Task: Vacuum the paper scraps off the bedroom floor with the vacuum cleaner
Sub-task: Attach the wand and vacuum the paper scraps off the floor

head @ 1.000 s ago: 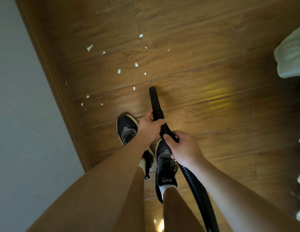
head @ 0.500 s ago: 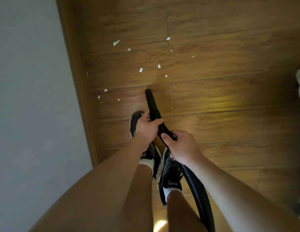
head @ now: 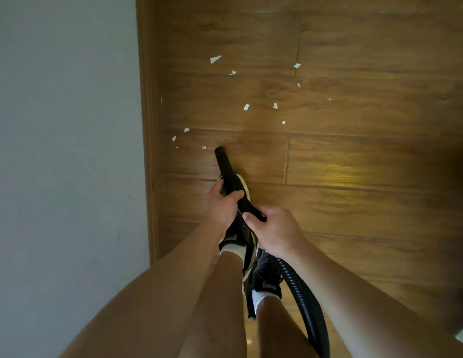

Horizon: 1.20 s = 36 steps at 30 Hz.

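L grip (head: 222, 205) fwd, R grip (head: 274, 228) behind, both wrapping hose (head: 304, 301).

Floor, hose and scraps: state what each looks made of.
Floor: wood or wood-look laminate with a satin finish; grain, plank seams and soft glare show.
Hose: black ribbed plastic, probably flexible.
Scraps: thin white paper with torn edges.

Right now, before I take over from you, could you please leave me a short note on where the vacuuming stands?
Left hand grips the black rigid vacuum nozzle; right hand grips the black ribbed hose just behind it.
Nozzle tip points at the brown wooden floor, close to the nearest white paper scraps by the wooden skirting board.
Done: hose in hand and aimed.
Left: every scrap in view, near and far.
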{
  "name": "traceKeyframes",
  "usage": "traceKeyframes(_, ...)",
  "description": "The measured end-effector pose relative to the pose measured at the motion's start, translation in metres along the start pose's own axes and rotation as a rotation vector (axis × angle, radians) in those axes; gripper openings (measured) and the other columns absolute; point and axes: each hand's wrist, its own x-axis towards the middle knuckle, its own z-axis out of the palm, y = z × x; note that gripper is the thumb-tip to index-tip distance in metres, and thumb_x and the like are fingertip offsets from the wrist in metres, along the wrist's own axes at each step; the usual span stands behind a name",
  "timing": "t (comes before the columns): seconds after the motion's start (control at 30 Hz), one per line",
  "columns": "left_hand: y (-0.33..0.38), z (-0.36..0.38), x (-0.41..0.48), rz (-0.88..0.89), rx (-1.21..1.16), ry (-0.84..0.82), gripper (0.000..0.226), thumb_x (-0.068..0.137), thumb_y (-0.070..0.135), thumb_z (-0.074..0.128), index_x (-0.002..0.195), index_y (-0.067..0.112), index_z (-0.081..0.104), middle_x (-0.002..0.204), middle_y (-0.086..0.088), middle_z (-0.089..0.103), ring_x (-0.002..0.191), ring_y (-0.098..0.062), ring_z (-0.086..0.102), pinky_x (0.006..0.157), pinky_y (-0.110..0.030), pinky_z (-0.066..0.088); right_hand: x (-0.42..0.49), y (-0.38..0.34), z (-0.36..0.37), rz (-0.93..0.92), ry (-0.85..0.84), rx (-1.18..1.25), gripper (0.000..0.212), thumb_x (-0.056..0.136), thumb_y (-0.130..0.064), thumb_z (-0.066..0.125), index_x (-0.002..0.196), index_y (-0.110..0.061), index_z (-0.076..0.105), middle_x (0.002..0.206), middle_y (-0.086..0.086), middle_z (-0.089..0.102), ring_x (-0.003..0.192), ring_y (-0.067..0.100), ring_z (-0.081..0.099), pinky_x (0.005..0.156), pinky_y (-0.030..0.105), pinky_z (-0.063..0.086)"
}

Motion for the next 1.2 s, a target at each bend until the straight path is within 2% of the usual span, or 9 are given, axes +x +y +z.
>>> traceKeyframes(0.13,-0.006,-0.012,0.003,-0.010,-0.025,0.027,0.036,0.094,0.012,0.065,0.128,0.024,0.064,0.104,-0.004,0.075,0.095,-0.023,0.073,0.089,-0.044,0.060,0.006,-0.005,0.007,-0.010,-0.026,-0.048,0.037,0.098,-0.040,0.061,0.066,-0.023,0.060,0.050,-0.002,0.055,0.042,0.015,0.051,0.043,0.027,0.037)
traceKeyframes(0.3,-0.010,-0.023,0.005,-0.014,-0.081,0.072,0.042,0.096,0.013,0.064,0.130,0.037,0.056,0.094,0.002,0.072,0.087,-0.014,0.071,0.071,-0.027,0.057,0.012,-0.012,0.014,-0.024,-0.062,-0.092,0.033,0.098,-0.041,0.061,0.069,-0.026,0.062,0.050,-0.005,0.054,0.038,0.006,0.046,0.039,0.018,0.032)
traceKeyframes(0.4,-0.007,-0.028,0.007,-0.011,-0.081,0.080,0.038,0.096,0.014,0.064,0.124,0.038,0.055,0.093,0.002,0.071,0.085,-0.013,0.071,0.069,-0.025,0.056,0.014,-0.017,0.017,-0.030,-0.076,-0.094,0.030,0.099,-0.041,0.060,0.076,-0.023,0.067,0.052,-0.004,0.056,0.043,0.012,0.050,0.043,0.022,0.035)
traceKeyframes(0.57,-0.001,-0.034,0.015,0.004,-0.069,0.070,0.043,0.095,0.014,0.064,0.136,0.026,0.058,0.095,-0.003,0.074,0.085,-0.015,0.072,0.065,-0.024,0.055,0.022,-0.022,0.022,-0.002,-0.075,-0.040,0.032,0.099,-0.040,0.061,0.079,-0.017,0.069,0.047,-0.003,0.054,0.042,0.019,0.051,0.046,0.029,0.037)
traceKeyframes(0.63,0.001,-0.036,0.019,0.007,-0.077,0.070,0.047,0.095,0.015,0.064,0.140,0.026,0.055,0.096,-0.004,0.074,0.082,-0.012,0.071,0.060,-0.019,0.051,0.026,-0.025,0.022,0.001,-0.074,-0.033,0.030,0.099,-0.040,0.061,0.079,-0.019,0.069,0.047,-0.004,0.054,0.041,0.018,0.051,0.046,0.029,0.038)
traceKeyframes(0.8,0.007,-0.044,0.023,0.014,-0.125,0.096,0.049,0.096,0.015,0.063,0.143,0.028,0.052,0.102,-0.001,0.071,0.086,-0.006,0.067,0.063,-0.017,0.046,0.035,-0.039,0.025,-0.018,-0.102,-0.079,0.029,0.098,-0.041,0.060,0.082,-0.018,0.070,0.052,0.000,0.057,0.046,0.021,0.055,0.049,0.033,0.043)
traceKeyframes(0.9,0.012,-0.052,0.026,0.022,-0.152,0.119,0.042,0.097,0.014,0.062,0.135,0.030,0.055,0.098,0.004,0.068,0.086,-0.003,0.064,0.064,-0.016,0.045,0.043,-0.049,0.028,-0.028,-0.113,-0.087,0.031,0.097,-0.040,0.061,0.077,-0.018,0.067,0.050,-0.001,0.055,0.046,0.022,0.056,0.048,0.032,0.041)
traceKeyframes(1.07,0.019,-0.066,0.036,0.012,-0.187,0.157,0.047,0.096,0.013,0.063,0.141,0.023,0.055,0.109,0.005,0.067,0.093,-0.003,0.063,0.067,-0.016,0.046,0.054,-0.067,0.035,-0.043,-0.126,-0.177,0.035,0.098,-0.043,0.059,0.079,-0.015,0.066,0.054,0.000,0.059,0.044,0.018,0.056,0.043,0.026,0.037)
traceKeyframes(1.2,0.025,-0.072,0.042,0.021,-0.191,0.166,0.046,0.095,0.012,0.063,0.140,0.020,0.056,0.104,0.007,0.066,0.093,-0.006,0.064,0.070,-0.017,0.049,0.060,-0.077,0.037,-0.040,-0.134,-0.165,0.035,0.098,-0.043,0.058,0.083,-0.013,0.068,0.054,0.000,0.059,0.044,0.017,0.057,0.043,0.025,0.038)
